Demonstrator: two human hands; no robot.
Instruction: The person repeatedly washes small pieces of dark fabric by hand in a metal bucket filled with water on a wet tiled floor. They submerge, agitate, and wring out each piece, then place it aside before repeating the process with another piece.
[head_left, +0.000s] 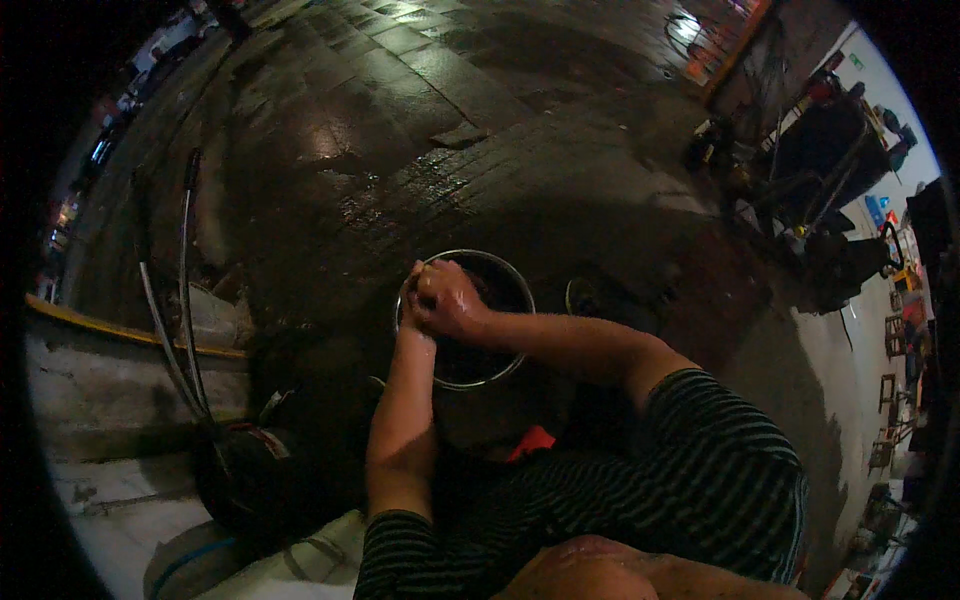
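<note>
Both hands are pressed together above the left part of a round basin (496, 384) with a bright metal rim. My right hand (454, 300) lies across my left hand (411, 300), its fingers curled against it, and the skin looks wet. A small yellowish patch shows between the fingers; whether it is an object I cannot tell. My left hand is mostly hidden behind the right. The inside of the basin is dark, and its contents cannot be made out.
Wet paving slabs (390, 82) stretch ahead. At the left, a dark round object (247, 465) with long metal handles (185, 240) stands beside a low pale wall (112, 382). Dark machinery (825, 157) stands at the right. Something red (534, 441) shows near my lap.
</note>
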